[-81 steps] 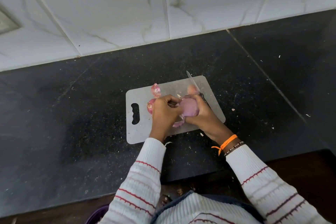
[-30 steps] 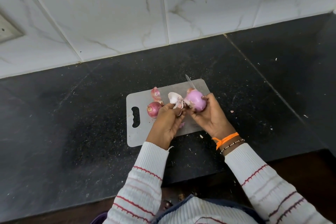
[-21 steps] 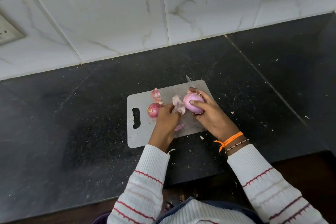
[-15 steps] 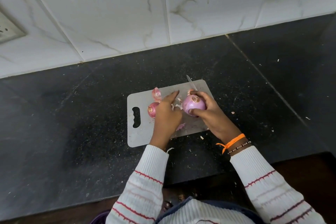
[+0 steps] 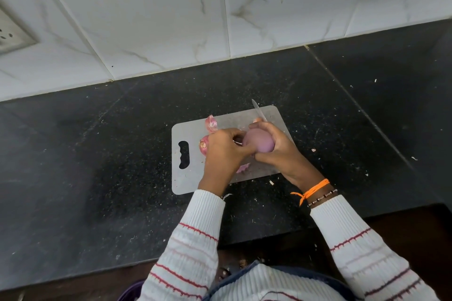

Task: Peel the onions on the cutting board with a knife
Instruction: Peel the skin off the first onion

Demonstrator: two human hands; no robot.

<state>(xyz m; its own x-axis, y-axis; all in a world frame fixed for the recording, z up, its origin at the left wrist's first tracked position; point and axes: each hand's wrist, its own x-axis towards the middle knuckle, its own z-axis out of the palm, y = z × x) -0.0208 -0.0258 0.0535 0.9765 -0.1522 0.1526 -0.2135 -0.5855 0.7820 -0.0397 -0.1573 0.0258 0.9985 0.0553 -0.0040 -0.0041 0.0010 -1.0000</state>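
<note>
Head view: your right hand [image 5: 276,151] cups the peeled onion [image 5: 259,142] over the middle of the cutting board [image 5: 188,181], fingers curled over its far side and thumb under its near side, so that hand is clamped on the onion. Your left hand [image 5: 223,151] meets it from the left, its fingertips [image 5: 238,135] pressed against the onion's left end; you cannot tell from here whether they pinch a flap of skin or only touch the surface. The two hands are together, touching around the onion.

Just left of your left hand, partly hidden behind it, a second unpeeled onion [image 5: 203,145] sits on the board. Beyond your left hand, at the far edge of the board, lies a scrap of onion skin [image 5: 211,124]. Another pink scrap [image 5: 242,168] lies on the board below the gap between your wrists. The knife [image 5: 259,112] lies beyond your right hand, blade tip pointing away past the board's far edge; neither hand holds it.

The board rests on the dark bench [image 5: 97,154], with small skin flecks scattered to the right of your right hand. An orange thread and a bead bracelet [image 5: 315,193] circle your right wrist.
</note>
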